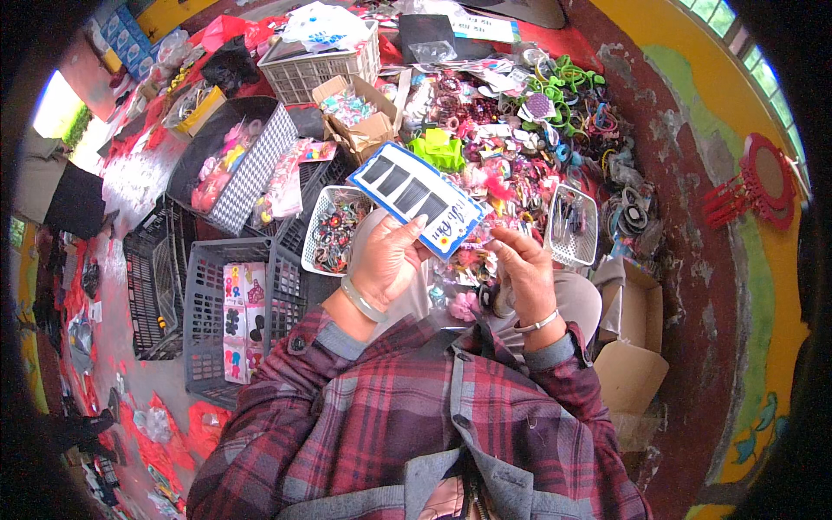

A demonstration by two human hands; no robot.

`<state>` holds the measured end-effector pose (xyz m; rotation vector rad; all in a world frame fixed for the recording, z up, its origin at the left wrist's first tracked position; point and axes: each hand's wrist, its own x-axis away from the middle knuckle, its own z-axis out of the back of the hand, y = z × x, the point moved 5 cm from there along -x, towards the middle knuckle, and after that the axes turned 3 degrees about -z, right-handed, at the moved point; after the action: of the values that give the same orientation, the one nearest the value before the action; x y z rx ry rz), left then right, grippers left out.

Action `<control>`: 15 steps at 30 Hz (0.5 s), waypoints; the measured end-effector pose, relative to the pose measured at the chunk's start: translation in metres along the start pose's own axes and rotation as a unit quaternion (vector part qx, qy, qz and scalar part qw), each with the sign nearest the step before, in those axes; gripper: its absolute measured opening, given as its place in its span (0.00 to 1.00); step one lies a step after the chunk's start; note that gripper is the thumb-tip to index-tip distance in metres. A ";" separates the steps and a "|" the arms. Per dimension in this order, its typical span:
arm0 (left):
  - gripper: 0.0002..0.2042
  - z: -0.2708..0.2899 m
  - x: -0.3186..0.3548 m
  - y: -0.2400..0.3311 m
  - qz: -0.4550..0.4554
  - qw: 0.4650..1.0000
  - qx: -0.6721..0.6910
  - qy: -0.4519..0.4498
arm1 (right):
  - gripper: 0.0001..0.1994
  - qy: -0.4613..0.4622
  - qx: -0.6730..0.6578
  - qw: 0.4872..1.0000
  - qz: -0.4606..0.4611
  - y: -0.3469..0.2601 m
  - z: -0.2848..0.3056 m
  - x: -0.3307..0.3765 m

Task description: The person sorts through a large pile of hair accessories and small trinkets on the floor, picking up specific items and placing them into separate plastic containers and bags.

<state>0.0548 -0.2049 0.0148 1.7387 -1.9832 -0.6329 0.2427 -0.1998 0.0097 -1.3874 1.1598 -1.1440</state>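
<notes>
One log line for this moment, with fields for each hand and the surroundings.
left hand: holds blue-and-white card of dark hair clips | right hand: fingers at card's lower edge | around: white basket, grey crate, hair accessories heap

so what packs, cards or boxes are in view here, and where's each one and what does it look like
display card: held up by the left hand, the right hand at its lower edge; white rectangle, blue border, dark clips in a row.
sheet card: in the grey crate, lower left; pink, with small shapes.
cardboard box: top centre, brown, flaps open.
blue packs: top left, stacked.
</notes>
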 end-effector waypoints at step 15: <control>0.11 0.001 0.007 -0.023 0.006 0.998 -0.059 -0.034 | 0.07 -0.043 -0.107 0.980 -0.164 0.013 -0.029 0.009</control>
<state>0.0716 -0.2147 0.0009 1.6544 -1.9589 -0.7977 0.2140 -0.2124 -0.0001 -1.8283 1.0393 -1.1963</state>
